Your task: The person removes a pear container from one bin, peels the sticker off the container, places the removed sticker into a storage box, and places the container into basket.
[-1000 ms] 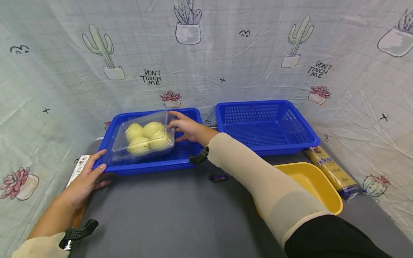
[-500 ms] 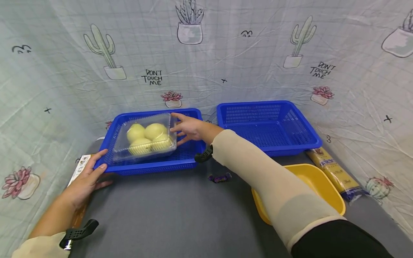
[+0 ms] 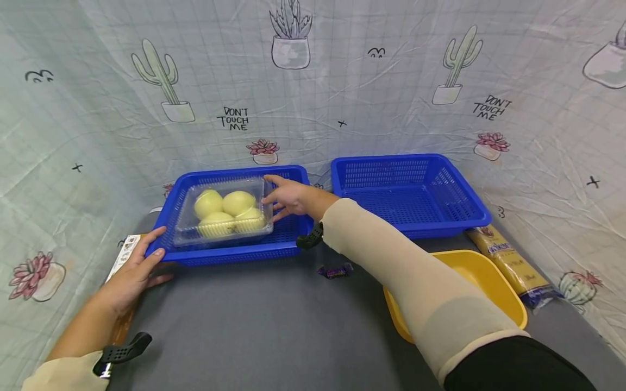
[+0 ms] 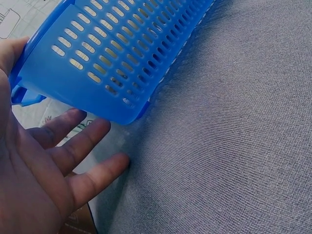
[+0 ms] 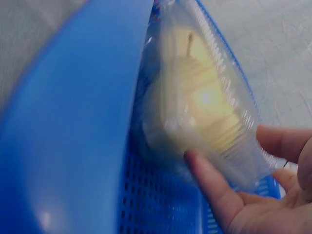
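In the head view, a clear plastic clamshell box of several round pale-yellow fruits lies inside the left blue basket. One fruit shows a short stem in the right wrist view. My right hand grips the box's right end, thumb and fingers spread over its edge. At the basket's front left corner, my left hand holds the rim between thumb and forefinger. Its other fingers spread loosely below the corner in the left wrist view.
A second blue basket stands to the right. Before it are a yellow tub, partly behind my right sleeve, and a yellow packet. A small purple-wrapped sweet lies on the grey table. A patterned cloth hangs behind.
The plastic box has come down from a tilt and lies flatter and lower in the left basket, my right hand lowering with it. My left hand has stayed at the corner.
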Tool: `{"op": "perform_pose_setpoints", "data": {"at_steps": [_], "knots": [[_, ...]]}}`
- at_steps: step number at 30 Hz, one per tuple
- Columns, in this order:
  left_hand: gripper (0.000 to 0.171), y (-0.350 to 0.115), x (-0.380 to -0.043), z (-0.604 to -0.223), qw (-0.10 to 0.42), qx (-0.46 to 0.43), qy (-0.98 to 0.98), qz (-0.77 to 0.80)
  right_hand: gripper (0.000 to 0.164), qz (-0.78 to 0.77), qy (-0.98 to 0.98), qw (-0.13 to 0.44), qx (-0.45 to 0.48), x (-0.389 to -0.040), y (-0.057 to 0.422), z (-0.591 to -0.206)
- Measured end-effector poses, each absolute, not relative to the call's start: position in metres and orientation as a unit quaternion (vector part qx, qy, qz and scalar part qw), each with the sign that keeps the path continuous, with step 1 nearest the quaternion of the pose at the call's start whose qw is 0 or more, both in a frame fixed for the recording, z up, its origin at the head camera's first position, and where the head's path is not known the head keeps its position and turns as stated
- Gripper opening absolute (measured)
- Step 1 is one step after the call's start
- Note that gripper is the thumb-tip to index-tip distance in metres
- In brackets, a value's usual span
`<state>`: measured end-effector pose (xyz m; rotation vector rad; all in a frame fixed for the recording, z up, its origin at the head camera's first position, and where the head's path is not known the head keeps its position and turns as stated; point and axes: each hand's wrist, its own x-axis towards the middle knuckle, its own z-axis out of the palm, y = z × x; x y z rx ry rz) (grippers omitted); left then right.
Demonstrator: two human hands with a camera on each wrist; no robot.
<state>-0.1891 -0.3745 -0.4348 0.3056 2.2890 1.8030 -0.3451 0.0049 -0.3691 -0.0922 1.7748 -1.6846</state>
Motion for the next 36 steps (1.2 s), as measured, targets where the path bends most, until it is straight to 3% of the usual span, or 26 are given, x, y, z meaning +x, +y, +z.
{"op": "perform_pose_setpoints", "data": {"at_steps": [6,16,25,36], "knots": [[0.058,-0.373,-0.191,-0.436,0.107,0.104,0.778,0.610,0.087,-0.633,0.709,0.310,-0.029,-0.340,0.005,-0.368],[0.057,-0.374,-0.190,-0.435,0.103,0.108,0.773,0.617,0.088,-0.634,0.707,0.311,-0.006,-0.328,0.010,-0.351],[0.062,-0.370,-0.187,-0.431,0.060,0.091,0.839,0.534,0.085,-0.648,0.688,0.325,-0.039,-0.308,0.034,-0.324],[0.058,-0.352,-0.174,-0.408,-0.118,0.118,0.937,0.306,0.081,-0.667,0.661,0.336,-0.075,-0.262,0.087,-0.321]]}}
